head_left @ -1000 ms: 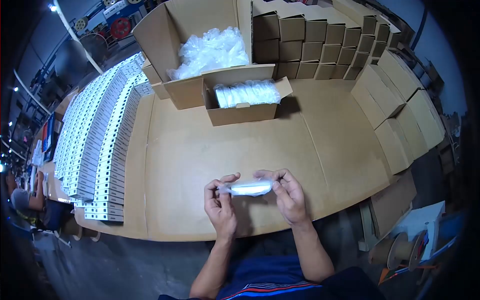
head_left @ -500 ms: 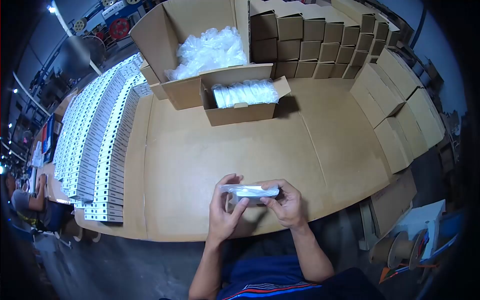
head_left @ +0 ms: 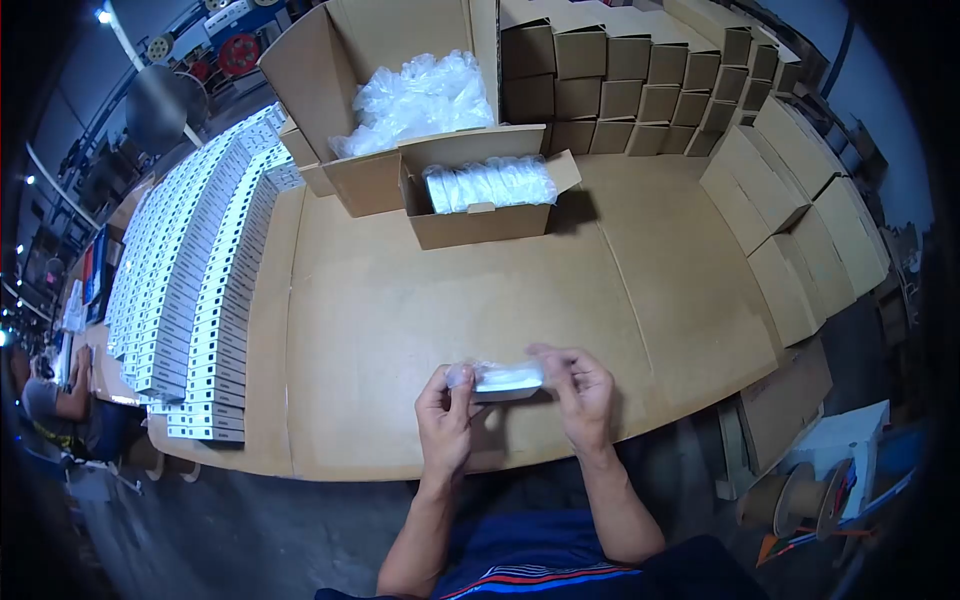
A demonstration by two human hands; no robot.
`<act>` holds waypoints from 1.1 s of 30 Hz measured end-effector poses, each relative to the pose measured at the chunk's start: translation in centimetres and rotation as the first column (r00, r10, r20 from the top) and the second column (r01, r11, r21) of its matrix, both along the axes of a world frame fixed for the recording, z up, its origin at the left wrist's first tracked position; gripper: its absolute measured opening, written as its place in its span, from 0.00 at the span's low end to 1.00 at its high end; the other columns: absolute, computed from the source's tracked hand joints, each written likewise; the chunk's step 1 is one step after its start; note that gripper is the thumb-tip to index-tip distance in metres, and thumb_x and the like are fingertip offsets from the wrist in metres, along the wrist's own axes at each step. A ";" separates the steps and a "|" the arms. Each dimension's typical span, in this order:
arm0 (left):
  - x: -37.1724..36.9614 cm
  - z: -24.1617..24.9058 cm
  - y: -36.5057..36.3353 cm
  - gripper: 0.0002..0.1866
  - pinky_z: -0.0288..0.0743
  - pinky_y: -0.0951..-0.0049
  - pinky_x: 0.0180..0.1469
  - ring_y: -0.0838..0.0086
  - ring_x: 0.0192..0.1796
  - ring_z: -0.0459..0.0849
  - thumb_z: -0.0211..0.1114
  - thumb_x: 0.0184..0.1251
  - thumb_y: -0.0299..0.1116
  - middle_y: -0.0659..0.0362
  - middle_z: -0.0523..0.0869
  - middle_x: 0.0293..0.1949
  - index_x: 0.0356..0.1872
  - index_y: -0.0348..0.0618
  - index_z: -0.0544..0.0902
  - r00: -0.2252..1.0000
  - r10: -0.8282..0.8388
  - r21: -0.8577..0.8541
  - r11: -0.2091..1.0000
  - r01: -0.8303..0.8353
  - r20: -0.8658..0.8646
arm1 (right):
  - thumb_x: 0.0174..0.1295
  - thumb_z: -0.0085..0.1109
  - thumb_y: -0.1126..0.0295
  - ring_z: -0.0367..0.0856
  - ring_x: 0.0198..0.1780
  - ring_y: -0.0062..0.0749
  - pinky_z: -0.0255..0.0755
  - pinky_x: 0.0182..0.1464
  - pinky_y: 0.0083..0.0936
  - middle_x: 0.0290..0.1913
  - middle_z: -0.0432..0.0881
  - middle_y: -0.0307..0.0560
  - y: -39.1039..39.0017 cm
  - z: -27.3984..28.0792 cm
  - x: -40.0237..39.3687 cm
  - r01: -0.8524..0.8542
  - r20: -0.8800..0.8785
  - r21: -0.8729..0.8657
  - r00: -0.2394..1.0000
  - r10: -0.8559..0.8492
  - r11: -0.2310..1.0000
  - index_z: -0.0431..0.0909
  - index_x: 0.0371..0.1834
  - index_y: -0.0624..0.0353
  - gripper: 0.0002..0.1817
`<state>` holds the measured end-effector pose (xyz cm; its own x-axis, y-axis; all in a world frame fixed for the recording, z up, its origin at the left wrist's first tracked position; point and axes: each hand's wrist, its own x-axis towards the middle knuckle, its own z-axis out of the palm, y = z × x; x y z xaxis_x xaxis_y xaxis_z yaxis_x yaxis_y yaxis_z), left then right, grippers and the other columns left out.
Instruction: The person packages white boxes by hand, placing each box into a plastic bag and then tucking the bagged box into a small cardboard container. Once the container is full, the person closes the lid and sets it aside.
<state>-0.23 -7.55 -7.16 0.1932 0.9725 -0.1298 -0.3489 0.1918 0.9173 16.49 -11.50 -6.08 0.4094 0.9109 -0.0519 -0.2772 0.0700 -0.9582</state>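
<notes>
A small white box in clear plastic wrap (head_left: 508, 379) is held just above the near part of the table. My left hand (head_left: 445, 415) pinches its left end, with thumb and fingers closed on the bunched plastic. At the other end is my right hand (head_left: 585, 395), its thumb and fingers around the wrapped end. Motion smears the right fingertips. Farther off, an open carton (head_left: 480, 232) holds a row of similar plastic-wrapped pieces (head_left: 490, 186).
Behind the carton, a large open box (head_left: 370, 190) holds clear plastic bags (head_left: 425, 100). White boxes (head_left: 215, 340) are stacked along the left, brown cartons (head_left: 625, 95) at the back right, more cartons (head_left: 800, 220) at right. Another person (head_left: 65, 400) sits far left.
My right fingers have shifted at the wrapped box's right end and are now blurred. My left hand has moved its grip onto the plastic at the left end, showing more of the white box.
</notes>
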 end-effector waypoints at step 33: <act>-2.2 0.8 1.8 0.12 0.79 0.72 0.54 0.71 0.52 0.86 0.72 0.68 0.23 0.54 0.87 0.49 0.51 0.34 0.86 0.924 -0.212 0.231 0.928 0.292 -0.318 | 0.52 0.77 0.77 0.84 0.54 0.46 0.79 0.56 0.37 0.52 0.87 0.49 1.7 3.8 2.6 -0.398 0.805 0.187 0.587 0.092 0.898 0.86 0.44 0.61 0.16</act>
<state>-2.38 -5.70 -6.36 0.4309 0.9014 0.0435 -0.0404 -0.0289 0.9988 19.13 -9.79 -2.28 -0.0857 0.8781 0.4708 0.4852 0.4495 -0.7500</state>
